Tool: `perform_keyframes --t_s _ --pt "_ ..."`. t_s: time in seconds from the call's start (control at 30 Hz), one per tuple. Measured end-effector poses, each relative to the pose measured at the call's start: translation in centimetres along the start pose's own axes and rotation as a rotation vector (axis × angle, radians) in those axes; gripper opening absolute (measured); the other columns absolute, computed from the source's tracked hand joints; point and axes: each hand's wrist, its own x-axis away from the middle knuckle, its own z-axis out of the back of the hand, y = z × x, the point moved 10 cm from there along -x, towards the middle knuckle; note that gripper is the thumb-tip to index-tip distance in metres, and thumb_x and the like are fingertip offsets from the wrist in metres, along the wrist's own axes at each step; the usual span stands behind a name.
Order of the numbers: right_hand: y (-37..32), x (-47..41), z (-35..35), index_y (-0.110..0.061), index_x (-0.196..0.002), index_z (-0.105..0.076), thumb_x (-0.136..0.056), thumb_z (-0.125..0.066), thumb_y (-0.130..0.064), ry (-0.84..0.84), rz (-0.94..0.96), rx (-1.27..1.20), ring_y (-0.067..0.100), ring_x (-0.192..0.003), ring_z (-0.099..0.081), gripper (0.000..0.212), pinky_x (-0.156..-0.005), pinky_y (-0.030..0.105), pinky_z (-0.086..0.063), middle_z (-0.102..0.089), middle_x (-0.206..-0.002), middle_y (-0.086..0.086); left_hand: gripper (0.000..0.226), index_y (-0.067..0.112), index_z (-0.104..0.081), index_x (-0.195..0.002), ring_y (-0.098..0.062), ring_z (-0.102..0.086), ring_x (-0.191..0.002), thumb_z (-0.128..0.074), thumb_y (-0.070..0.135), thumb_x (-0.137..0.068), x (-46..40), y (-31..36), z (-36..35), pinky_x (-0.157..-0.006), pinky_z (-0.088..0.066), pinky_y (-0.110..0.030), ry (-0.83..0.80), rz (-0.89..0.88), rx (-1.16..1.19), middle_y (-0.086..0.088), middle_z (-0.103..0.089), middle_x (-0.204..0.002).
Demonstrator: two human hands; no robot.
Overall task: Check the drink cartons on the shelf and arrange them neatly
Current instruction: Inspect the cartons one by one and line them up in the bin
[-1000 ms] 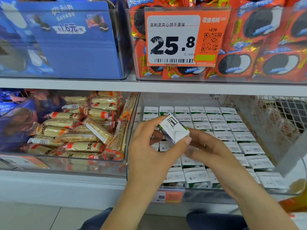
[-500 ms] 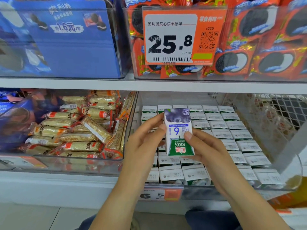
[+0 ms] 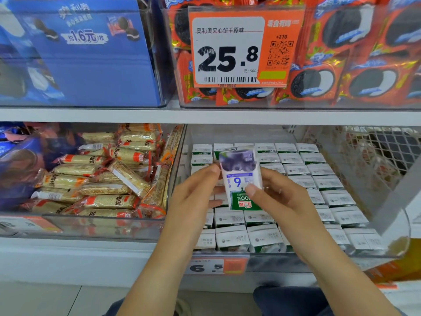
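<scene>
Glossy rectangular drink carton [image 3: 239, 176] between left hand [image 3: 196, 197] and right hand [image 3: 280, 201]

Shelf [image 3: 205, 116] carries bins of cartons [image 3: 296, 179], snacks [image 3: 102, 179].

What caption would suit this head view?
Both hands, left hand and right hand, hold a blueberry drink carton above rows of cartons.

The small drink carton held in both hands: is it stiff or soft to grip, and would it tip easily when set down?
The carton probably feels stiff: its edges stay straight between the left hand and right hand. It looks light, since only fingertips pinch it. Being taller than wide, it may tip alone, but less so among the packed cartons.
</scene>
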Motion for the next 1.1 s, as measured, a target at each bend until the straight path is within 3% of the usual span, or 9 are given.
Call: perform_keyframes --t_s 0.17,0.37,0.53,0.63,0.7,0.8,0.9,1.0,1.1 --pt "-2.6 0.8 0.8 -0.040 -0.108 -0.059 -0.076 -0.074 -0.022 0.062 0.289 0.359 -0.003 -0.104 -0.056 0.039 -0.081 0.007 -0.043 -0.064 -0.106 -0.018 0.076 0.019 -0.071 -0.087 -0.018 -0.068 -0.058 -0.036 0.077 -0.054 -0.4 -1.7 -0.9 -0.057 -0.057 -0.025 -0.116 0.205 0.029 -0.007 -0.073 -0.071" --pt "-3.3 1.0 0.2 -0.035 -0.114 -0.060 -0.073 -0.079 -0.005 0.006 0.427 0.535 0.001 -0.113 -0.053 0.055 -0.093 0.011 -0.040 -0.059 -0.116 -0.010 0.054 0.024 -0.071 -0.085 -0.021 -0.073 -0.069 -0.065 0.070 -0.056 -0.2 -1.8 -0.6 -0.056 -0.057 -0.024 -0.064 0.180 0.115 -0.007 -0.075 -0.078" --pt "-1.4 -0.2 1.8 -0.033 -0.121 -0.059 -0.087 -0.058 0.007 0.001 0.161 0.185 -0.001 -0.115 -0.053 0.053 -0.085 0.012 -0.047 -0.061 -0.120 -0.019 0.020 0.041 -0.075 -0.075 -0.005 -0.069 -0.074 -0.055 0.039 -0.072 0.1 -0.4 -0.4 -0.061 -0.055 -0.018 0.006 0.018 0.090 0.009 -0.072 -0.073" --pt "1.0 -0.9 3.0 -0.029 -0.111 -0.067 -0.089 -0.056 -0.028 0.073 -0.092 -0.043 0.005 -0.097 -0.066 0.025 -0.077 0.021 -0.056 -0.070 -0.108 -0.011 0.025 0.028 -0.076 -0.091 0.000 -0.066 -0.078 -0.053 0.027 -0.079 0.6 1.5 -1.0 -0.060 -0.049 -0.011 -0.057 -0.124 0.052 0.010 -0.073 -0.082" --pt "2.4 -1.0 2.6 -0.021 -0.096 -0.073 -0.075 -0.061 -0.042 0.025 -0.216 -0.110 0.013 -0.079 -0.069 0.032 -0.070 0.026 -0.059 -0.073 -0.092 0.002 0.022 0.023 -0.073 -0.099 0.000 -0.064 -0.075 -0.056 0.021 -0.085 1.0 2.1 -1.7 -0.061 -0.047 -0.010 -0.106 -0.169 0.018 0.010 -0.071 -0.077" --pt "2.3 -1.0 2.4 -0.013 -0.091 -0.075 -0.072 -0.067 -0.034 -0.024 -0.221 -0.170 0.016 -0.073 -0.068 0.030 -0.067 0.027 -0.058 -0.073 -0.088 0.007 0.023 0.031 -0.065 -0.110 0.003 -0.064 -0.070 -0.064 0.018 -0.090 1.2 2.2 -1.5 -0.064 -0.044 -0.008 -0.078 -0.216 -0.131 0.018 -0.067 -0.068" --pt "1.6 -1.3 3.2 -0.015 -0.099 -0.073 -0.068 -0.070 -0.032 0.011 -0.150 -0.186 0.017 -0.084 -0.068 0.035 -0.069 0.022 -0.056 -0.072 -0.094 0.005 0.037 0.045 -0.056 -0.121 0.001 -0.061 -0.101 -0.061 0.051 -0.084 1.1 2.5 0.2 -0.086 -0.045 -0.017 0.031 -0.344 -0.478 0.018 -0.068 -0.102" --pt "1.0 -1.7 4.0 -0.025 -0.103 -0.067 -0.065 -0.072 -0.033 0.115 -0.058 -0.093 0.002 -0.078 -0.065 0.039 -0.066 0.014 -0.052 -0.067 -0.078 -0.015 0.037 0.030 -0.060 -0.121 0.003 -0.045 -0.107 -0.050 0.046 -0.090 1.2 4.7 2.0 -0.089 -0.031 -0.006 0.226 -0.565 -0.885 0.015 -0.063 -0.110" --pt "0.8 -2.7 4.0 -0.036 -0.098 -0.062 -0.079 -0.071 -0.017 0.189 0.022 0.029 -0.006 -0.075 -0.062 0.028 -0.064 0.010 -0.049 -0.069 -0.084 -0.020 0.038 0.017 -0.058 -0.125 -0.019 -0.046 -0.119 -0.054 0.034 -0.092 -0.4 4.2 3.6 -0.100 -0.031 -0.024 0.281 -0.480 -1.038 -0.003 -0.057 -0.128"
